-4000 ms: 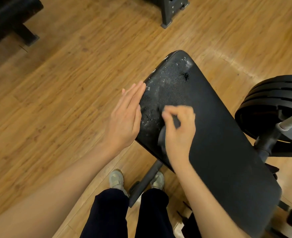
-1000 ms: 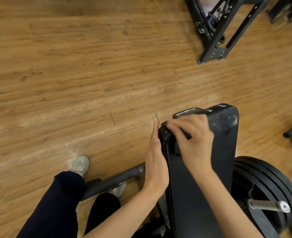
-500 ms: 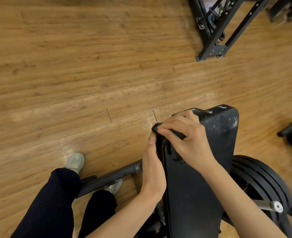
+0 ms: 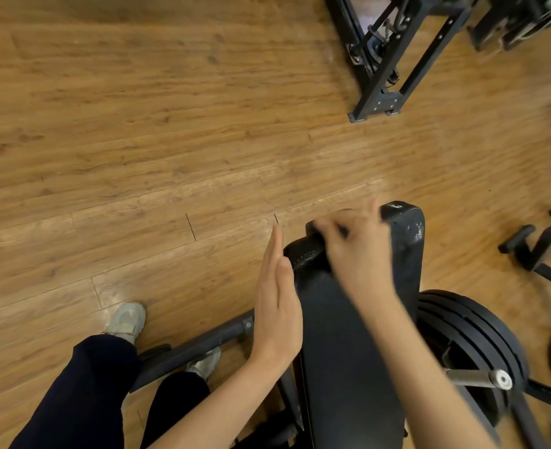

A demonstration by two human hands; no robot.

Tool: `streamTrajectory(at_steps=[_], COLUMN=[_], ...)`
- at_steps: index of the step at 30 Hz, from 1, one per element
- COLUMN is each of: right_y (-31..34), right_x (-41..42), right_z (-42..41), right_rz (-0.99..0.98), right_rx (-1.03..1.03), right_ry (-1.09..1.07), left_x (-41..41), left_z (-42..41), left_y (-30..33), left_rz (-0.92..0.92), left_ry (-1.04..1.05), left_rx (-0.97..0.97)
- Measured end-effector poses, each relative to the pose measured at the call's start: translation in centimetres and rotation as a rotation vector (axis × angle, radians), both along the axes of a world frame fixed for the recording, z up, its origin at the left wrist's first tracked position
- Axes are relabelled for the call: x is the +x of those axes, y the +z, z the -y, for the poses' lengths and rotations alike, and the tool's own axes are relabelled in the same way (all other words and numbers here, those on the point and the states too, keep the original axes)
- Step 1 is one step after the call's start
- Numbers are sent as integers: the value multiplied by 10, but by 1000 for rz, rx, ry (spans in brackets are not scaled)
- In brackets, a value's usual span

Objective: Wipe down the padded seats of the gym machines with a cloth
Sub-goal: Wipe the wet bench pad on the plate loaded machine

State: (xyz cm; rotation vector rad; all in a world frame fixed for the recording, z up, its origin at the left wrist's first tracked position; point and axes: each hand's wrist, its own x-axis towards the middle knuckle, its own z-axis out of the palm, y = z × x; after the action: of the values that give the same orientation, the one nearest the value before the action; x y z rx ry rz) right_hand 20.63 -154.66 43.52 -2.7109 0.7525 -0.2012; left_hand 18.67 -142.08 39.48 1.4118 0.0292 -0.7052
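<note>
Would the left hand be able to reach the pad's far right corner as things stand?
Probably not directly: the left hand lies flat against the pad's left side, and the right hand, gripping the cloth, lies across the way to that corner.

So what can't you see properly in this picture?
- Cloth, head view: blurred by motion and mostly covered by the right hand; its colour and shape are unclear.
- Right hand's fingers: smeared, so the exact grip is unclear.
- Padded seat: near end cut off by the bottom edge.
- Left hand: its palm side, against the seat's edge, is hidden.
</note>
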Motion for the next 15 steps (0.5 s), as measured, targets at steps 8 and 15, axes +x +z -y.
streamTrajectory(at_steps=[8,15], right_y=[-1,-14], right_x=[0,-4], right_z=[47,44], right_rz=[7,23], right_rx=[-33,19], right_ry=[-123,33], left_x=[11,12], left_z=[15,13], left_y=[-8,-12], left_rz=[257,310], left_ry=[-96,-136], left_rx=[118,122])
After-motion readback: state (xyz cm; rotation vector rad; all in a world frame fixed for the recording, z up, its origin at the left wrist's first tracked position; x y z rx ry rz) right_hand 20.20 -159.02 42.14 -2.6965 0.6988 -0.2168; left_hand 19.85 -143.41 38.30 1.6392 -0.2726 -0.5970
